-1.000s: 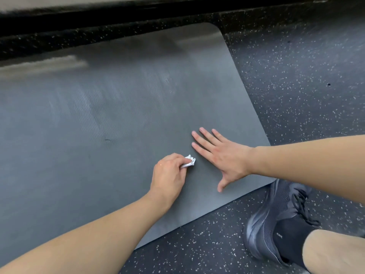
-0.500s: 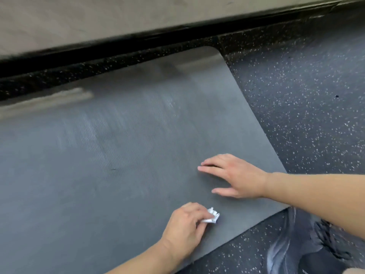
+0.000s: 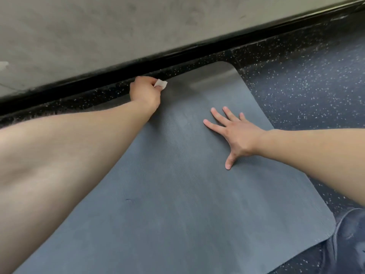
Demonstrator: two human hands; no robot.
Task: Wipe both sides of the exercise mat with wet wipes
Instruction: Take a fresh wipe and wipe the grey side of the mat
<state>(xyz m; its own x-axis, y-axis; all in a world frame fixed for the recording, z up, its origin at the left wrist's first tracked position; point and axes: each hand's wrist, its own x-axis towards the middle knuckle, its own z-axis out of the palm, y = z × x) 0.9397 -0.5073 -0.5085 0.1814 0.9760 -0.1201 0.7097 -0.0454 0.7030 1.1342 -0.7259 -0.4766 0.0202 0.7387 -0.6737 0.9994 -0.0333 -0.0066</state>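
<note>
The left hand (image 3: pixel 145 91) grips a crumpled white wet wipe (image 3: pixel 161 84) at the far edge of the grey exercise mat (image 3: pixel 177 194), while the right hand (image 3: pixel 237 133) presses flat with fingers spread near the mat's right edge; the mat lies on speckled dark floor (image 3: pixel 306 80) beside a black baseboard (image 3: pixel 79 84)

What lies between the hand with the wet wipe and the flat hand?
Only bare mat, seen in the head view, between left hand, holding wipe, and right hand.
</note>
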